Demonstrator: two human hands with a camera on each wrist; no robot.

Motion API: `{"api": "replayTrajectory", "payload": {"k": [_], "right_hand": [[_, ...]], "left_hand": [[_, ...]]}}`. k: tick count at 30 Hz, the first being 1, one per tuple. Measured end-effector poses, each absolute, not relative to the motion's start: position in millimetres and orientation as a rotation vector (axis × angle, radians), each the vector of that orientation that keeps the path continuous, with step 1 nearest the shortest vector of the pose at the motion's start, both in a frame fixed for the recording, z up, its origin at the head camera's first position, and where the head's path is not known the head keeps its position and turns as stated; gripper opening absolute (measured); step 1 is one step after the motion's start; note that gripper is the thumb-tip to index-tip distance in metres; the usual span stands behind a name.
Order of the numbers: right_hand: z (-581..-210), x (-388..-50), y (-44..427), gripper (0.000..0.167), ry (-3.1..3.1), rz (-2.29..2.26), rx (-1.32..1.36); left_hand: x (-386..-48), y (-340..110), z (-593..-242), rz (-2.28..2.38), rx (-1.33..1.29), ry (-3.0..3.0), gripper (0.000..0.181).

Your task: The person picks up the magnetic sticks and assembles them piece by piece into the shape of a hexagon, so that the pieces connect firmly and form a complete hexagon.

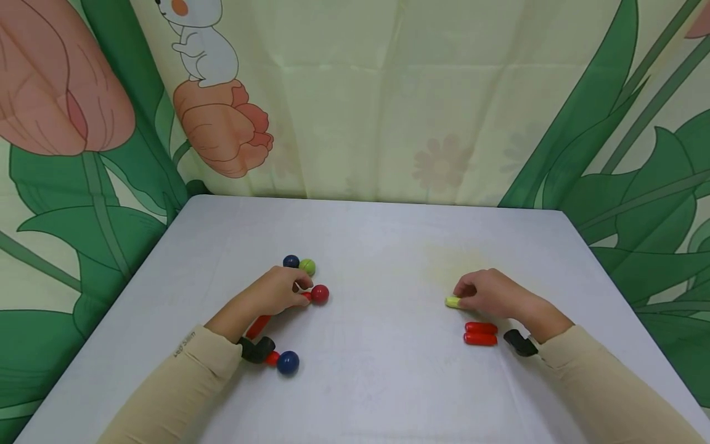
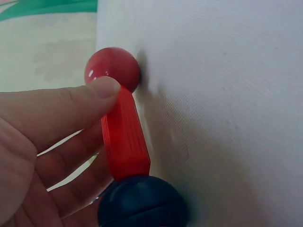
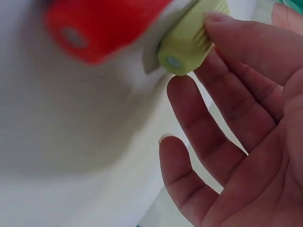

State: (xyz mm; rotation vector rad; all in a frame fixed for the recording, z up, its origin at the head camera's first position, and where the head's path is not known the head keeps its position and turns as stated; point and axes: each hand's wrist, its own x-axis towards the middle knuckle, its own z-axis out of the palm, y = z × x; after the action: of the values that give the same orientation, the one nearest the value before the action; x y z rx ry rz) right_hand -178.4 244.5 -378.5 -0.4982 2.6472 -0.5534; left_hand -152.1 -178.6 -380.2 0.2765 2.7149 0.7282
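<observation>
My left hand (image 1: 277,291) pinches a red rod (image 2: 125,137) between thumb and fingers. At one end of that rod is a red ball (image 1: 320,294), and a dark blue ball (image 2: 143,202) touches its other end in the left wrist view. On the right, my right hand (image 1: 496,296) pinches a yellow-green rod (image 1: 452,302), its thumb on the ridged side in the right wrist view. Two red rods (image 1: 481,339) lie side by side just below that hand.
Beyond the left hand sit a dark blue ball (image 1: 291,261) and a green ball (image 1: 307,266). Nearer, by the left wrist, are a slanted red rod (image 1: 257,327) and another blue ball (image 1: 288,362) with red beside it. The white table (image 1: 377,394) meets a patterned curtain (image 1: 355,111).
</observation>
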Motion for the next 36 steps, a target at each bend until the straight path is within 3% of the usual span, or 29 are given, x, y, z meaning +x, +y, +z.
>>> {"api": "replayTrajectory", "payload": {"k": [20, 36], "right_hand": [[-373, -205, 170, 0.006, 2.628, -0.297, -0.804], [-364, -200, 86, 0.007, 2.596, -0.413, -0.888]], "left_hand": [[-151, -177, -383, 0.672, 0.256, 2.742, 0.021], [-151, -175, -381, 0.680, 0.252, 2.734, 0.021]]}}
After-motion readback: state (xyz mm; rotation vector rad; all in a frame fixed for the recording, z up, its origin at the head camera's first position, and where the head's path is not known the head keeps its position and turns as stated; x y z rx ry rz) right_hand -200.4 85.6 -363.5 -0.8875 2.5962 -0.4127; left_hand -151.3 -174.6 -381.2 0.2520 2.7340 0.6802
